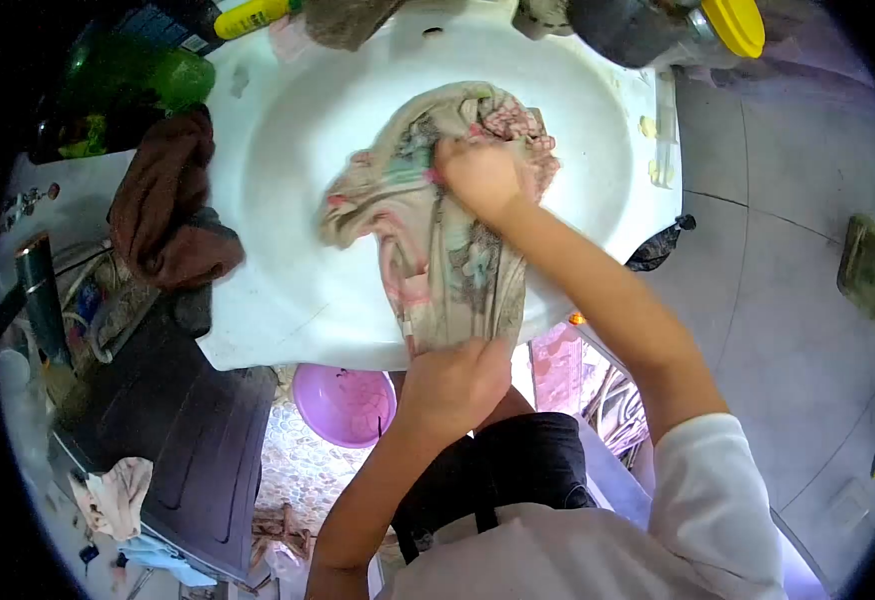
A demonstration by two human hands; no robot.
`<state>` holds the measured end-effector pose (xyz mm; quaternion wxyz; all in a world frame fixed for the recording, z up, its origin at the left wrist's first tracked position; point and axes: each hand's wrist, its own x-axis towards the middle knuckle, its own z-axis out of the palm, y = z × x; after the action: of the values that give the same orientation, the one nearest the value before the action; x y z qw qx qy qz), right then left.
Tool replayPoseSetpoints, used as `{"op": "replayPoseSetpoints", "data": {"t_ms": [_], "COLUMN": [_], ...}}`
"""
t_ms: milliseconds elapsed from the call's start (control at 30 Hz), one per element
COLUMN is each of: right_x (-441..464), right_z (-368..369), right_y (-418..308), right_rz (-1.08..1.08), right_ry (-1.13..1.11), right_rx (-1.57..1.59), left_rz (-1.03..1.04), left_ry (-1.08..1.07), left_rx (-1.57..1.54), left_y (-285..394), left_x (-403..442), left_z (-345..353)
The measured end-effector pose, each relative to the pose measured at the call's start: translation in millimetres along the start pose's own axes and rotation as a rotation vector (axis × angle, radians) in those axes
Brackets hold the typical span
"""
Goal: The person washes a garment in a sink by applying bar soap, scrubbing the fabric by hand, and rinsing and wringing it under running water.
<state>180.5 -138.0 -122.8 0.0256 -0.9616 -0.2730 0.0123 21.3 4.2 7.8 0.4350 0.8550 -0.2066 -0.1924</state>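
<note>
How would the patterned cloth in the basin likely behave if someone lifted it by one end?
The patterned cloth would probably hang floppy, since it lies in loose folds. It should bunch easily, as it does at the left hand. It seems unlikely to roll, spread unevenly across the basin.

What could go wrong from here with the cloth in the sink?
The patterned cloth reaches the sink's front rim, where the left hand holds it; if wet, it might drip on the dark shorts.

The brown cloth lies over the sink's left edge and could slip if bumped.

A wide swing of the right hand might knock the yellow-lidded jar at the back right.
</note>
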Motion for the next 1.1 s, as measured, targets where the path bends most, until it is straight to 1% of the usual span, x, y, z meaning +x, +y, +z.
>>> {"op": "replayPoseSetpoints", "data": {"t_ms": [33,100,167,200,267,300,367,400,433,500,567,633,700,733,767,800,867,900,933,967,1033,1100], "right_x": [10.3,18.5,12.1,-3.4,-14.8,-15.1,19.3,35.3,45.5,48.6,33.0,1.1,-13.7,3.3,31.6,54.5,89.2,103.1,105.1,104.0,69.7,24.5], "right_z": [-17.4,-16.6,-20.3,-31.3,-26.6,-30.5,-13.2,-12.5,-18.4,-24.7,-53.3,-52.1,-51.1,-37.2,-17.3,0.9,-0.2,-1.6,-5.7,-10.1,-25.9,-17.8], "right_y": [4.3,2.1,-22.1,-44.9,-61.0,-59.3,-15.3,11.2,17.7,4.2,-36.2,-73.3,-92.5,-86.4,-75.7,-61.9,-46.5,-42.8,-39.8,-36.2,-55.0,-81.2], "right_rz": [0.146,0.209,0.24,0.071,-0.243,-0.227,-0.035,0.039,-0.009,0.11,0.217,-0.348,-0.632,-0.679,-0.716,-0.58,-0.36,-0.159,-0.095,-0.025,0.075,-0.389], "right_ry": [-0.133,-0.141,-0.206,-0.187,0.185,0.21,-0.267,-0.246,-0.192,-0.157,-0.041,0.126,0.114,0.308,0.378,0.268,0.445,0.429,0.506,0.583,0.403,0.334], "right_rx": [-0.07,-0.047,0.098,0.154,0.073,0.009,-0.064,-0.035,-0.029,0.048,0.401,0.484,0.38,0.25,0.075,0.097,-0.008,0.024,0.089,0.146,0.283,0.404], "left_rz": [-0.005,-0.041,-0.056,-0.076,-0.108,-0.124,-0.139,-0.135,-0.139,-0.175,-0.177,-0.153,-0.173,-0.171,-0.169,-0.21,-0.249,-0.222,-0.194,-0.2,-0.179,-0.173], "left_ry": [0.006,0.048,0.041,0.036,0.038,0.024,0.013,0.084,0.152,0.127,0.075,0.101,0.103,0.13,0.129,0.109,0.094,0.161,0.227,0.225,0.19,0.198], "left_rx": [-0.001,-0.072,-0.085,-0.095,-0.082,-0.069,-0.059,-0.021,0.017,0.018,0.004,0.046,0.01,0.019,0.017,0.056,0.104,0.058,0.011,0.01,0.038,0.022], "left_y": [-2.8,-8.7,-10.4,-10.8,-8.6,-5.3,-2.6,-3.4,-5.0,-4.8,-4.6,-4.1,-2.9,-1.2,2.5,5.6,3.6,2.0,0.9,0.4,-0.2,-2.2], "left_x": [0.4,-0.6,0.4,1.7,3.6,1.6,-1.2,-3.2,-4.9,-8.6,-7.8,-6.9,-4.1,-4.7,-6.4,-6.5,-3.2,-5.0,-8.0,-10.3,-6.9,-4.9], "left_z": [0.6,3.0,4.5,5.3,6.4,6.8,6.8,10.3,10.8,9.2,9.7,12.2,13.3,16.3,18.6,20.1,21.3,22.4,22.9,22.2,19.8,18.6]}}
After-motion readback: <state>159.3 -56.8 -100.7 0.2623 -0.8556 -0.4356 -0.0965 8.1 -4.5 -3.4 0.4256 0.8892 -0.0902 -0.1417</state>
